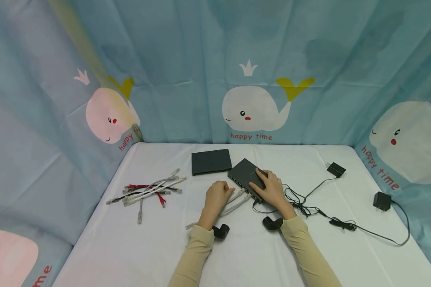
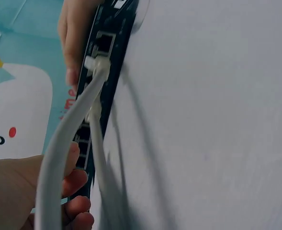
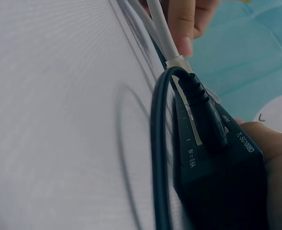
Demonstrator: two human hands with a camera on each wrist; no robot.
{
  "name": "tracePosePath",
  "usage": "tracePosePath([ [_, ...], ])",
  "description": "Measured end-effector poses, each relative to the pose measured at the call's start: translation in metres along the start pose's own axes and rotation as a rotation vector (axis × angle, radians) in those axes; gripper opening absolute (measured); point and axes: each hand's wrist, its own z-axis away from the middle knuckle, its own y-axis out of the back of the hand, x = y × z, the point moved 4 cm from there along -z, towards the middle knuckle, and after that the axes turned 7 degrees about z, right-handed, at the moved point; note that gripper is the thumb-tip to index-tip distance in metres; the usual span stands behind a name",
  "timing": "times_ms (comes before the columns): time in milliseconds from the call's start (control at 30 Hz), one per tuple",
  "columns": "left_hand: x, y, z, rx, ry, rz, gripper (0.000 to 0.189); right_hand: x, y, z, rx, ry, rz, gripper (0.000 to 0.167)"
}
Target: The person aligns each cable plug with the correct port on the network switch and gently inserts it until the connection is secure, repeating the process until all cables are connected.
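A black network switch (image 1: 245, 175) marked TL-SG1008D lies angled on the table. My right hand (image 1: 271, 187) rests on its right end, thumb and fingers spread over the top. Two pale network cables (image 1: 239, 205) are plugged into its front ports; their plugs (image 2: 101, 67) show close up in the left wrist view. A black power plug (image 3: 204, 117) sits in the port side's end. My left hand (image 1: 217, 197) is beside the cables at the switch's left front, fingers loosely curled and holding nothing; a cable (image 2: 52, 177) crosses in front of it in the left wrist view.
Behind lies a second black switch (image 1: 211, 162). A pile of white, black, red and grey network cables (image 1: 151, 190) is at the left. To the right, tangled black cords (image 1: 301, 205) lead to two power adapters, one farther back (image 1: 336, 170) and one near the edge (image 1: 382, 201).
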Motion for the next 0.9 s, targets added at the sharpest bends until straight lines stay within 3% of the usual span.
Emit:
tracePosePath([
  [233,-0.016,0.017,-0.005,0.045,0.046,0.025,0.028,0.005,-0.005,-0.001,-0.078,-0.028,0.028,0.067],
  [467,-0.036,0.035,-0.008,0.090,0.107,0.037,0.025,0.006,-0.006,-0.001,-0.079,-0.032,0.011,0.067],
  [900,-0.075,0.074,-0.006,0.278,0.171,0.013,0.017,0.005,-0.003,0.000,-0.084,-0.036,0.002,0.067],
])
